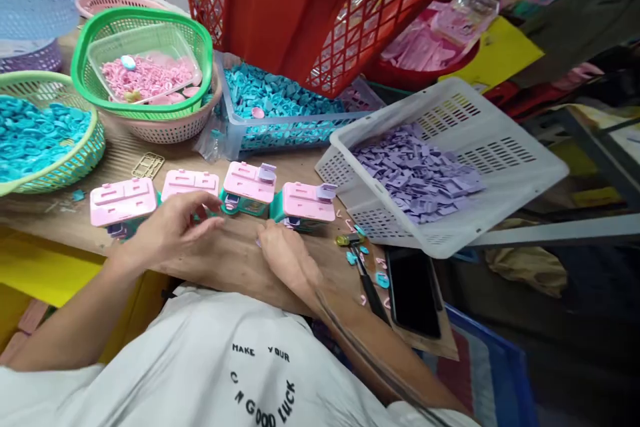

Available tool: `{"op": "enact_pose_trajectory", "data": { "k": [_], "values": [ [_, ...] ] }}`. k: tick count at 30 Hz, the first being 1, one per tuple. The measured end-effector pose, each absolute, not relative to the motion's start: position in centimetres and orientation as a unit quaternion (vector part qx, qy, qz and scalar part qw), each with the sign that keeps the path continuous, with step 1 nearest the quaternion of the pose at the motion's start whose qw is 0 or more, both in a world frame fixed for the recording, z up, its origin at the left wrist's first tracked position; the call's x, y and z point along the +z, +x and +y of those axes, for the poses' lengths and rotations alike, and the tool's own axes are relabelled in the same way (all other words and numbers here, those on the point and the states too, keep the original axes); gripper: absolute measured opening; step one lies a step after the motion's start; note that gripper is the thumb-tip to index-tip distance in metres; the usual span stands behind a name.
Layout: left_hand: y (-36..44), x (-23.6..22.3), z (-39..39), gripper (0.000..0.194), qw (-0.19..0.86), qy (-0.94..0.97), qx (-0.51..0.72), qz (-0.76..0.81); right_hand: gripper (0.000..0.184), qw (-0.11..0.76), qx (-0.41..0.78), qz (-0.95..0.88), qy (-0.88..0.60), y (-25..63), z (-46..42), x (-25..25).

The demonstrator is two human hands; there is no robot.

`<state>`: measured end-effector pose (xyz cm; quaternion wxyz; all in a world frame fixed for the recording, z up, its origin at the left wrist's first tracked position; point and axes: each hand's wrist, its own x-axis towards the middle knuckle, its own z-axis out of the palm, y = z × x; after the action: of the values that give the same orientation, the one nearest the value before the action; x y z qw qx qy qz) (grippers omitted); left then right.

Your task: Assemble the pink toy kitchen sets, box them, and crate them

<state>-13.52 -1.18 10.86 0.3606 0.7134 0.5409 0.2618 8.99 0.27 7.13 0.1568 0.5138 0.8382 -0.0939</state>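
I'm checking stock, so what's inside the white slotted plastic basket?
The white slotted plastic basket holds a heap of small, flat lavender plastic pieces. Whatever lies beneath the top ones is covered and can't be seen.

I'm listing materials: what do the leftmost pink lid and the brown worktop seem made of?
Leftmost pink lid: probably satin molded plastic, from its even color and crisp recesses. Brown worktop: matte, perhaps cardboard, since ribbed lines show behind the lid.
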Motion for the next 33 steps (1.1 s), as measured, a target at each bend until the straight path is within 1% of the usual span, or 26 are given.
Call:
{"op": "enact_pose_trajectory", "data": {
  "k": [2,3,4,6,7,8,9,11,12,15,18,21,24,26,30,33],
  "values": [
    [-13.1,9.7,-2.6,0.032,0.373,0.713,0.273,0.527,0.022,0.12,-0.151,0.839,0.508,8.9,0.8,7.4],
    [-13.0,9.3,-3.1,0.033,0.38,0.711,0.278,0.522,0.016,0.075,-0.192,0.838,0.505,8.8,1.1,7.7],
    [-13.0,9.1,-3.4,0.034,0.383,0.707,0.285,0.521,0.013,0.014,-0.241,0.833,0.498,8.5,1.5,8.1],
    [-13.3,9.0,-3.0,0.038,0.376,0.696,0.302,0.532,0.011,-0.133,-0.344,0.797,0.478,7.4,2.6,8.8],
    [-13.6,9.2,-2.4,0.04,0.368,0.689,0.312,0.541,0.011,-0.193,-0.394,0.767,0.468,6.5,3.3,9.1],
    [-14.1,9.5,-1.5,0.041,0.357,0.681,0.322,0.552,0.011,-0.232,-0.438,0.735,0.462,5.6,4.0,9.4],
    [-14.7,9.9,-0.4,0.041,0.345,0.675,0.326,0.564,0.01,-0.251,-0.474,0.706,0.463,4.5,4.8,9.5],
    [-15.9,10.7,2.1,0.039,0.33,0.672,0.303,0.59,0.01,-0.247,-0.512,0.672,0.474,2.4,6.3,9.5],
    [-16.5,11.1,3.3,0.038,0.325,0.674,0.279,0.602,0.01,-0.238,-0.511,0.67,0.482,1.5,7.0,9.4],
    [-17.7,11.8,6.1,0.034,0.315,0.686,0.211,0.621,0.017,-0.227,-0.439,0.711,0.499,0.1,8.4,9.1],
    [-17.9,11.7,7.3,0.032,0.316,0.701,0.194,0.609,0.024,-0.218,-0.367,0.763,0.486,0.4,9.1,9.0],
    [-17.6,11.2,7.4,0.028,0.339,0.701,0.194,0.597,0.023,-0.203,-0.35,0.791,0.458,1.3,9.5,9.0],
    [-17.5,10.6,7.2,0.029,0.351,0.694,0.196,0.598,0.023,-0.198,-0.342,0.806,0.441,1.8,9.7,9.0],
    [-17.5,10.2,7.2,0.029,0.324,0.706,0.2,0.598,0.023,-0.202,-0.334,0.813,0.432,2.0,9.6,8.7],
    [-17.7,9.6,7.8,0.027,0.228,0.756,0.197,0.581,0.023,-0.224,-0.301,0.818,0.436,1.3,9.3,8.0],
    [-17.9,10.0,7.8,0.032,0.227,0.775,0.179,0.562,0.017,-0.217,-0.289,0.816,0.451,1.1,8.9,8.3]
  ]
}}
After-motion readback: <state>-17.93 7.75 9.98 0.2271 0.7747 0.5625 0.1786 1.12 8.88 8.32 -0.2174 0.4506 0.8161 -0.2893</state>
